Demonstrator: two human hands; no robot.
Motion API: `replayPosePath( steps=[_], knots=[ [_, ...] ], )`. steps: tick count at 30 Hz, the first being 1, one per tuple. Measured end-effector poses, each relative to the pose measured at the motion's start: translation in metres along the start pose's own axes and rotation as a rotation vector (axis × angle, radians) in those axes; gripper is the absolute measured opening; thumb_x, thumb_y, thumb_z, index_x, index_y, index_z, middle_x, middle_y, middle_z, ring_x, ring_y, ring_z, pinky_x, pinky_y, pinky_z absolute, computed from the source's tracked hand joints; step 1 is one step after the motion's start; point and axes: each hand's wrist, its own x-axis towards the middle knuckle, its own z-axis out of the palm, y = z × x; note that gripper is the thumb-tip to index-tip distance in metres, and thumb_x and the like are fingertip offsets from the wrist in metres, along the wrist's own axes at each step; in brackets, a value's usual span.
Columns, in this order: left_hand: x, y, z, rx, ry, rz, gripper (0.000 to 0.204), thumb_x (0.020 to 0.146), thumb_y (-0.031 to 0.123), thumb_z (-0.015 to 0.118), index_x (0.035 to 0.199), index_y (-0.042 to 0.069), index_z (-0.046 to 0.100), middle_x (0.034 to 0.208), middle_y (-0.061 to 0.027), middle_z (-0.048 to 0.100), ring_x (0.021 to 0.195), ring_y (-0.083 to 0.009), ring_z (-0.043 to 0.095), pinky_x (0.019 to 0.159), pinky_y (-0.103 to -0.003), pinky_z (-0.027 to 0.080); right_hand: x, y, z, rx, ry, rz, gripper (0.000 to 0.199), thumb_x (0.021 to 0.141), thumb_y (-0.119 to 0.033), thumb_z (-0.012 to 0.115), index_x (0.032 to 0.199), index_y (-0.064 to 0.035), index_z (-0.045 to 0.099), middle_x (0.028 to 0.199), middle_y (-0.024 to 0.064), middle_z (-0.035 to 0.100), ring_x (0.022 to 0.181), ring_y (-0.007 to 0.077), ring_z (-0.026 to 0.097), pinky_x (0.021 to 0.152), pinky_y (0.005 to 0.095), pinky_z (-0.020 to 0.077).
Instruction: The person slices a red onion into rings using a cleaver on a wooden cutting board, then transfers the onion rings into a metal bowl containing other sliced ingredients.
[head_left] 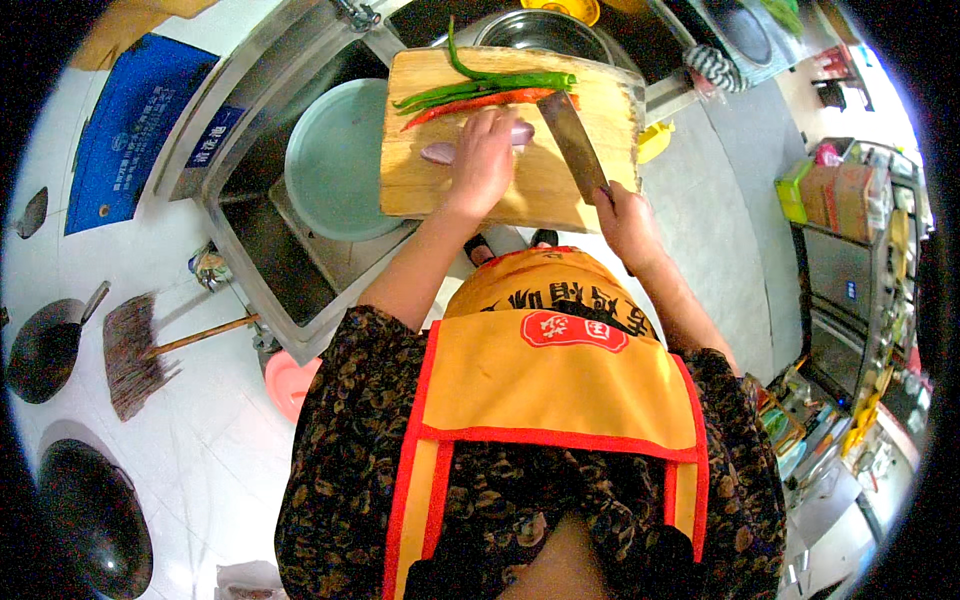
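Note:
A wooden cutting board (552, 196) lies in front of me. Long green peppers (505, 80) and red peppers (462, 107) are bunched across its far half. My left hand (484, 163) presses down on the board, fingers bent over a purple shallot (438, 153). Purple ends show on both sides of the fingers; whether they are one piece or two is hidden. In my right hand (627, 226) is the handle of a kitchen knife (572, 145) with a broad blade. Its blade points away and to the left, its tip over the pepper ends, apart from the shallot.
A pale teal round basin (338, 165) sits left of the board, over a steel sink (222, 215). Behind the board is a metal bowl (545, 32). Woks (95, 515) and a broom (135, 355) are at left. Loaded shelves (850, 270) stand at right.

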Motion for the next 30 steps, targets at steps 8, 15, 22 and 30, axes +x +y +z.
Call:
replayPosePath(
  steps=[8, 15, 22, 30],
  knots=[
    [0.032, -0.020, 0.034, 0.066, -0.342, -0.159, 0.020, 0.084, 0.012, 0.054, 0.100, 0.008, 0.064, 0.112, -0.0192, 0.053, 0.104, -0.0373, 0.051, 0.087, -0.046, 0.043, -0.015, 0.010, -0.017, -0.156, -0.174, 0.032, 0.025, 0.091, -0.023, 0.052, 0.086, 0.0005, 0.060, 0.075, 0.0247, 0.061, 0.074, 0.0426, 0.060, 0.065, 0.0464, 0.0465],
    [0.051, -0.021, -0.002, -0.694, -0.094, -0.725, 0.020, 0.082, 0.012, 0.062, 0.098, 0.000, 0.062, 0.092, -0.0146, 0.066, 0.079, -0.0236, 0.064, 0.066, -0.035, 0.051, -0.005, 0.013, 0.004, -0.068, -0.398, -0.017, 0.033, 0.091, -0.029, 0.047, 0.092, -0.0004, 0.063, 0.084, 0.0265, 0.062, 0.084, 0.0444, 0.060, 0.076, 0.0490, 0.0477],
    [0.009, -0.006, -0.004, -1.148, -0.035, -0.795, 0.032, 0.083, 0.011, 0.064, 0.110, -0.004, 0.054, 0.100, -0.0125, 0.062, 0.087, -0.0181, 0.064, 0.065, -0.026, 0.055, 0.012, 0.034, 0.000, -0.039, -0.079, 0.051, 0.032, 0.091, -0.030, 0.051, 0.088, -0.0005, 0.061, 0.079, 0.0253, 0.062, 0.080, 0.0439, 0.060, 0.071, 0.0501, 0.0480],
    [-0.036, 0.011, 0.056, -0.771, 0.062, -0.774, 0.025, 0.080, 0.014, 0.068, 0.093, -0.004, 0.055, 0.090, -0.0161, 0.060, 0.078, -0.0219, 0.064, 0.061, -0.031, 0.054, -0.004, 0.013, -0.007, -0.091, -0.121, 0.006, 0.028, 0.093, -0.028, 0.047, 0.087, -0.0022, 0.057, 0.076, 0.0241, 0.061, 0.076, 0.0443, 0.060, 0.067, 0.0510, 0.0478]
  ],
)
